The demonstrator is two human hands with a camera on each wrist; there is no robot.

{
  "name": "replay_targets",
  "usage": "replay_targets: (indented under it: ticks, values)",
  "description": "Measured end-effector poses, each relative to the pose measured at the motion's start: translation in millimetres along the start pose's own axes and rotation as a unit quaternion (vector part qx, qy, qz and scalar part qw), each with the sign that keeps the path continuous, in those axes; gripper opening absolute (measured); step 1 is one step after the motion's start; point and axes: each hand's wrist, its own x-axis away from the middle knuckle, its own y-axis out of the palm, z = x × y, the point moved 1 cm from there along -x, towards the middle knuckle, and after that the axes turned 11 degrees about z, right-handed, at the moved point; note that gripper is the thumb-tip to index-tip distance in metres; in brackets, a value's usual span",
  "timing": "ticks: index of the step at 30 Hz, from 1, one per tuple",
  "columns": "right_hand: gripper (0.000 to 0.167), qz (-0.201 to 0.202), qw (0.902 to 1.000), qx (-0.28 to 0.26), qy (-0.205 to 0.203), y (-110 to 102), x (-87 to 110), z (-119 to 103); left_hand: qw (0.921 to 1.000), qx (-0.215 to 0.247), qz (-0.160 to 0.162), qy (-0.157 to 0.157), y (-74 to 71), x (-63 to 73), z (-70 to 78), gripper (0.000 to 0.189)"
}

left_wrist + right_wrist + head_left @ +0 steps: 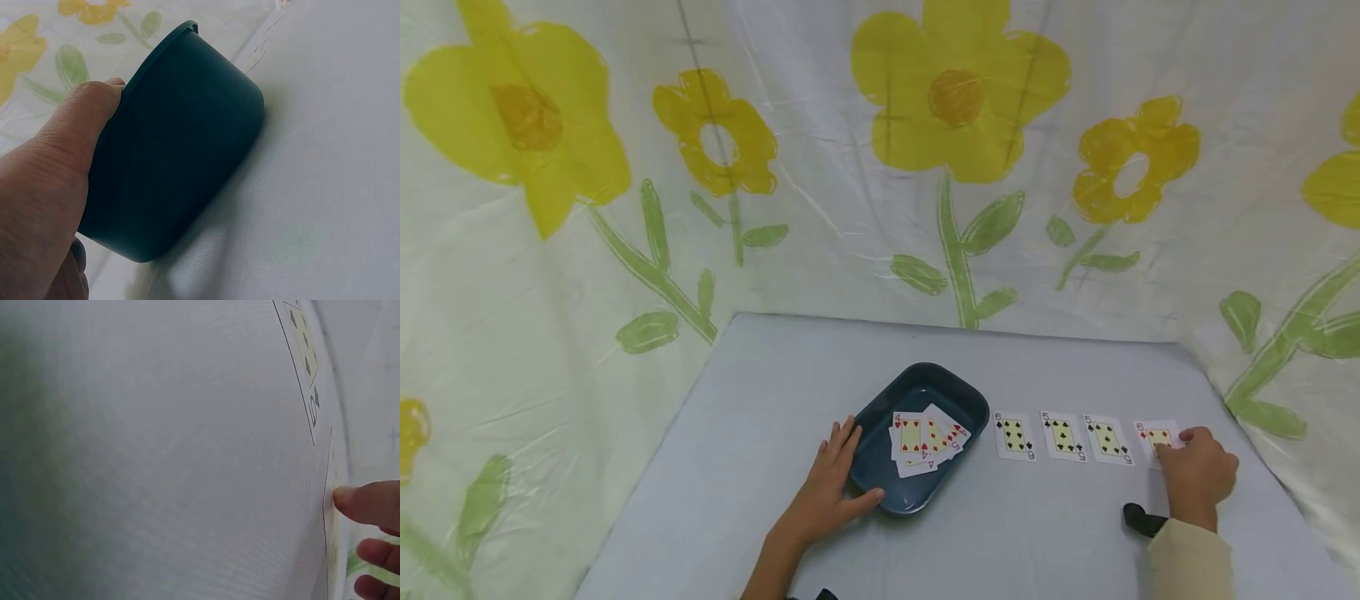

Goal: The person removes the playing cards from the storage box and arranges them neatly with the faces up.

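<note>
My left hand point(829, 492) rests against the near left corner of a dark teal tray point(880, 392), fingers extended along its wall and thumb at the rim. In the left wrist view the thumb lies on the rim of the tray point(181, 144). Several overlapping red-suit playing cards point(908, 433) lie face up inside. At the right end of a row of cards, my right hand point(1204, 468) pinches a red six point(1150, 435), partly covering it. In the right wrist view a fingertip touches that card point(329, 531), seen nearly edge-on.
Left of the red six lie a six of spades point(1014, 436) beside the tray and two fives of spades, one point(1063, 437) and another point(1107, 439). The pale table point(1000, 533) meets a flower-painted curtain point(820, 250) at its back edge.
</note>
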Motion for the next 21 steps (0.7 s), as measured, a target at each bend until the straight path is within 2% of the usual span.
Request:
replay_targets:
  ticks: [3, 10, 14, 21]
  values:
    - [0.04, -0.013, 0.9998, 0.014, -0.006, -1.2, -0.4, -0.3, 1.0, 0.0, 0.003, -0.001, 0.1, 0.1, 0.6, 0.1]
    - [0.03, -0.046, 0.9983, 0.02, -0.03, -1.6, -4.0, 4.4, 1.0, 0.005, 0.003, -0.002, -0.6, -0.3, 2.2, 0.1]
    - [0.031, -0.066, 0.9975, 0.023, -0.014, -2.7, -2.6, 1.4, 1.0, 0.004, 0.007, -0.002, 0.4, 0.5, 0.2, 0.101]
    - [0.034, -0.057, 0.9982, 0.018, 0.005, -6.5, 2.6, 0.6, 1.0, -0.003, 0.002, -0.003, 1.3, 0.9, -0.9, 0.101]
